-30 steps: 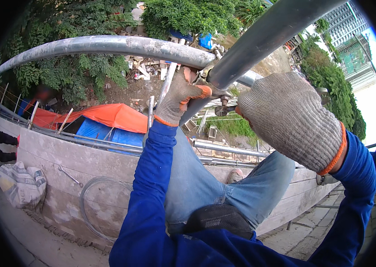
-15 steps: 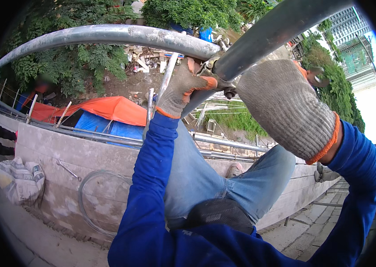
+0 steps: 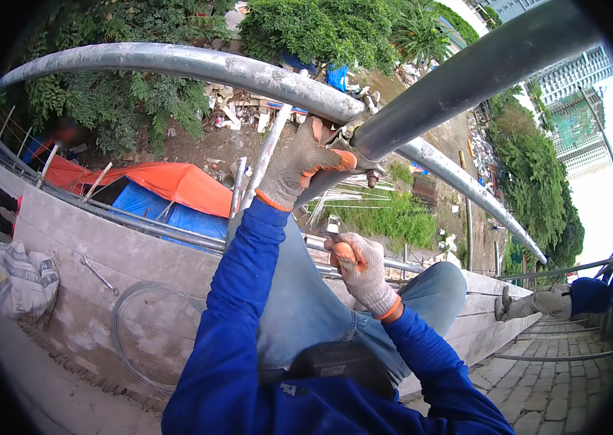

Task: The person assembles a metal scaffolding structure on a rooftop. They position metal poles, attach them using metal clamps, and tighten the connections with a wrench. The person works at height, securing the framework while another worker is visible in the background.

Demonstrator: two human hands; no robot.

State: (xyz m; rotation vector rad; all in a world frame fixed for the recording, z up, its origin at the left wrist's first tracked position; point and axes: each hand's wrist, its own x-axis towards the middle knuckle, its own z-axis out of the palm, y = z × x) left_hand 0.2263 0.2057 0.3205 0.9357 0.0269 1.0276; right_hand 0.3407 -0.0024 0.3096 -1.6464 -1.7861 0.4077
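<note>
Trees (image 3: 321, 29) and scattered rubble fill the ground beyond the concrete wall (image 3: 67, 246) under you, with an orange tarp (image 3: 190, 188) lower down. In the head view, your left hand (image 3: 295, 167) is at the metal clamp (image 3: 345, 134), where the dark pipe (image 3: 466, 87) meets the curved grey pipe (image 3: 197, 64). Its fingers look curled around the clamp, thumb across the near side, just beside the bolt (image 3: 373, 178). Your right hand (image 3: 363, 272) is apart from the joint, lower and nearer your knees, its fingers bent inward and seemingly pinching a dark tool (image 3: 333, 237).

Steadiness in the left hand matters most, I'd judge: hold the clamp square against both pipes, and keep your thumb clear of the bolt and any pinch gap. Grip the tool firmly too, since a slip over the wall could be hard to recover.

Hard to make out: the tool is mostly covered by your glove, so its shape is uncertain. Your left fingertips and the clamp's far side are partly hidden, so how tightly you grip cannot be told. The dark pipe's upper end is cut off by the rim, and a co-worker (image 3: 589, 296) at far right shows only small.
</note>
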